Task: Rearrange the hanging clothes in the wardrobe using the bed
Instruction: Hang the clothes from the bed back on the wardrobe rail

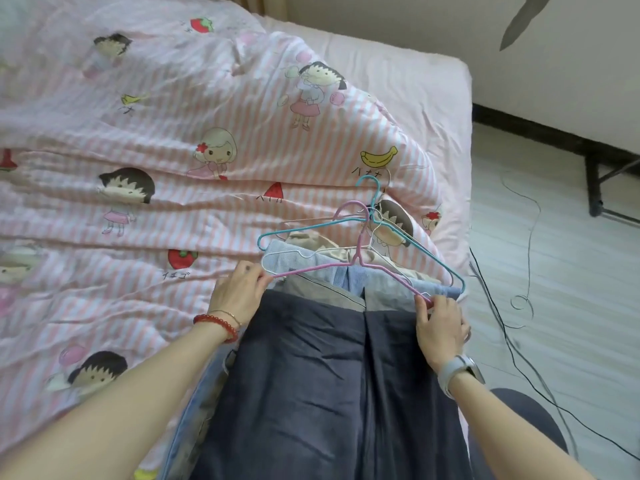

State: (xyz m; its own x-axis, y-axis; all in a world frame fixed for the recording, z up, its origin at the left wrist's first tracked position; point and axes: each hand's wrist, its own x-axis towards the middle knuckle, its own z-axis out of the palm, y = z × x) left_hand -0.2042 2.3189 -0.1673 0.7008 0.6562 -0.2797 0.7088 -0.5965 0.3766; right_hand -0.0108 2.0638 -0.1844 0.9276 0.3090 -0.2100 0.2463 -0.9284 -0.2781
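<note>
Now both hands pinch the pink hanger (pixel 360 265): left hand (pixel 237 294) closed on its left end, right hand (pixel 440 327) closed on its right end. Between the grips lies the dark garment (pixel 329 375), atop a stack of clothes (pixel 346 275) on the bed (pixel 173 168). Just beyond them sit a blue hanger (pixel 372 216) and a white hanger (pixel 277 258).

wall (pixel 381 26) cream | floor (pixel 554 271) pale (cables (pixel 519 341) trailing) | black baseboard (pixel 540 133)
</note>
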